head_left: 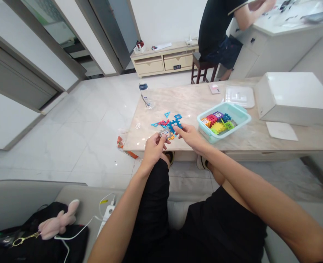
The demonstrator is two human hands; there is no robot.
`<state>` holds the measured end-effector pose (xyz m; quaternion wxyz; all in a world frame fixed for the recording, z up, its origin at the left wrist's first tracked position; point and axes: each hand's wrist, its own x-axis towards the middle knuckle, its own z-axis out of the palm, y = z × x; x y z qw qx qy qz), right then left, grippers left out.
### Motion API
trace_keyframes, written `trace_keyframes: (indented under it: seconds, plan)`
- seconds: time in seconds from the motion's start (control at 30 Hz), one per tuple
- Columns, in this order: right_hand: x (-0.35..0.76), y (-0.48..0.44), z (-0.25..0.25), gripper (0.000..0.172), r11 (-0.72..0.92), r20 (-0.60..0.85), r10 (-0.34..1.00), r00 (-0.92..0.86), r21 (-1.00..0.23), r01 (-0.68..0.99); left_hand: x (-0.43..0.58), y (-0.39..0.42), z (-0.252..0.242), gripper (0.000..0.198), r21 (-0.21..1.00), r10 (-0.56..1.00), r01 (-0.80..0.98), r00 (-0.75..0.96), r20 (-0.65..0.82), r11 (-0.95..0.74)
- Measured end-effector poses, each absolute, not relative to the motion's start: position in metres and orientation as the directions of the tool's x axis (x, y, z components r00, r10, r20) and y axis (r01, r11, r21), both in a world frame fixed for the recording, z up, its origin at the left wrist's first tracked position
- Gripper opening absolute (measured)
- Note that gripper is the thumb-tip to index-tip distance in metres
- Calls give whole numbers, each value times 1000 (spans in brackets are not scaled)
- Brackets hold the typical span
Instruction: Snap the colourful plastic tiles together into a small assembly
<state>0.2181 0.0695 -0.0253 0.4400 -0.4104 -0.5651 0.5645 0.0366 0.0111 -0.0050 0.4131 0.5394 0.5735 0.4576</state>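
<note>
My left hand (153,147) is closed in a pinch on a small grey building piece (164,133) at the near edge of the marble table (260,137). My right hand (190,136) pinches the same cluster from the right, beside a small orange piece (171,137). Just beyond my fingers lies a flat assembly of blue pieces (174,123) with a red piece (163,122) joined in. A teal tub (240,114) to the right holds several coloured interlocking pieces (217,122).
A water bottle (145,95) stands at the table's far left. A clear lid (239,96) and a white box (295,96) sit at the right, with paper (281,130) nearby. Another person (218,34) sits on a stool at a far counter. A black bag (37,230) and charger lie beside me.
</note>
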Motion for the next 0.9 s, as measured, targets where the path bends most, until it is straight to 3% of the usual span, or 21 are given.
trace_keyframes:
  seconds: [0.3, 0.9]
  plan:
    - [219, 67, -24, 46, 38, 72, 966, -250, -990, -138, 36, 15, -5, 44, 980, 991, 197, -132, 19, 7]
    - [214, 69, -25, 40, 2, 15, 974, -225, -998, -58, 23, 9, -3, 41, 981, 981, 190, -184, 66, -30]
